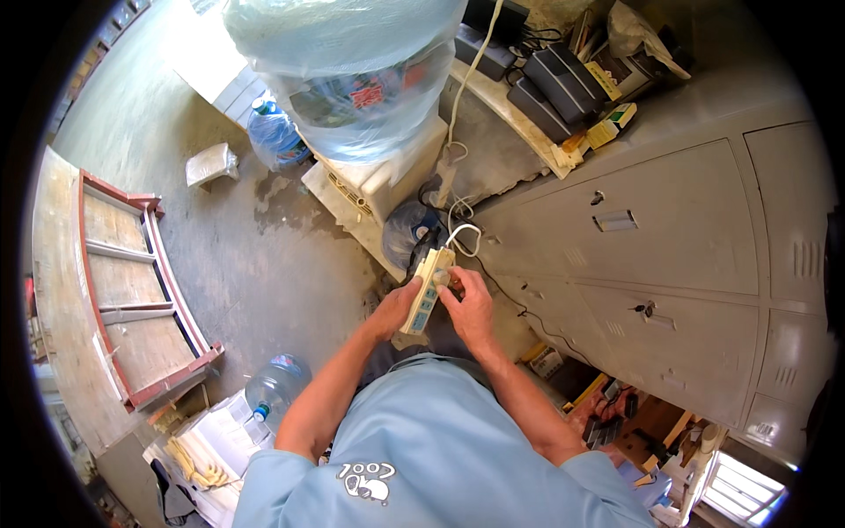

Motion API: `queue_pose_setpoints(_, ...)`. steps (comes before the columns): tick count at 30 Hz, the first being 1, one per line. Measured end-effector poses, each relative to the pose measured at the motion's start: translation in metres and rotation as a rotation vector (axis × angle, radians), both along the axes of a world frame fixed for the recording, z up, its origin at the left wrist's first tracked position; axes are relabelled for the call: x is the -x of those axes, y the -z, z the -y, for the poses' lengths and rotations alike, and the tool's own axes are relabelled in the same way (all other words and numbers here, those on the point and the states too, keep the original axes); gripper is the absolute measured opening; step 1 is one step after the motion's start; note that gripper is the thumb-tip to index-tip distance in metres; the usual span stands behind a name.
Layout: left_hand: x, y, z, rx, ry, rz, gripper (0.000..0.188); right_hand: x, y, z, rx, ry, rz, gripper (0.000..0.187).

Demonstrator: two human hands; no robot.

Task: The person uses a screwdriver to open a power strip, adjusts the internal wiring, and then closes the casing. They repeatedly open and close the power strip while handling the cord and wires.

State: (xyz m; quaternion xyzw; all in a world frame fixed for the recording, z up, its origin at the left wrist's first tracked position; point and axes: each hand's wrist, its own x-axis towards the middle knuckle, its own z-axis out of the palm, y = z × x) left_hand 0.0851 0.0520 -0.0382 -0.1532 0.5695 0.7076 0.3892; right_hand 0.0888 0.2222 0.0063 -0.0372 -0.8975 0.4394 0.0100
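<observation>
A cream power strip (423, 299) with blue-green sockets is held lengthwise in front of my body. My left hand (400, 308) is closed around its left edge. The fingers of my right hand (468, 306) are pinched at a pale plug (441, 277) near the strip's far end. Whether the plug sits fully in a socket I cannot tell. A white cord (465, 231) loops away from the far end toward the water dispenser (387, 180). That dispenser carries a large plastic-wrapped water bottle (352, 88).
Grey metal lockers (669, 229) with keys in their doors stand at the right. Dark electronic boxes (563, 84) lie on a shelf beyond. Ahead left are a small stool (211, 165) and a blue water bottle (275, 136). An empty bottle (280, 387) and a red-edged wooden frame (141, 299) are at the left.
</observation>
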Motion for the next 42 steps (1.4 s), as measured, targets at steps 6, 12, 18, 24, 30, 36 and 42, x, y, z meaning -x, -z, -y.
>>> queue_pose_setpoints(6,-0.003,-0.001,-0.003,0.052,0.060,-0.024,0.069,-0.002,0.006,-0.007,-0.011,-0.038,-0.042,0.032)
queue_pose_setpoints(12,-0.006,-0.002,-0.010,0.096,0.096,-0.050,0.070,-0.008,0.014,-0.013,-0.054,-0.022,-0.074,0.032)
queue_pose_setpoints(18,-0.006,-0.001,-0.019,0.098,0.096,-0.061,0.067,-0.018,0.018,-0.020,-0.002,0.052,-0.008,0.033)
queue_pose_setpoints(24,-0.011,0.030,-0.020,0.128,0.206,-0.158,0.062,-0.031,0.022,-0.025,-0.019,0.114,-0.009,0.034)
queue_pose_setpoints(30,-0.006,0.005,-0.028,0.289,0.355,-0.317,0.059,-0.044,0.029,-0.033,0.089,0.185,0.091,0.035)
queue_pose_setpoints(36,-0.004,-0.007,-0.033,0.369,0.408,-0.464,0.054,-0.053,0.031,-0.037,0.233,0.262,0.124,0.037)
queue_pose_setpoints(42,0.009,-0.026,-0.039,0.257,0.283,-0.587,0.050,-0.047,-0.009,-0.040,0.247,0.302,-0.124,0.037)
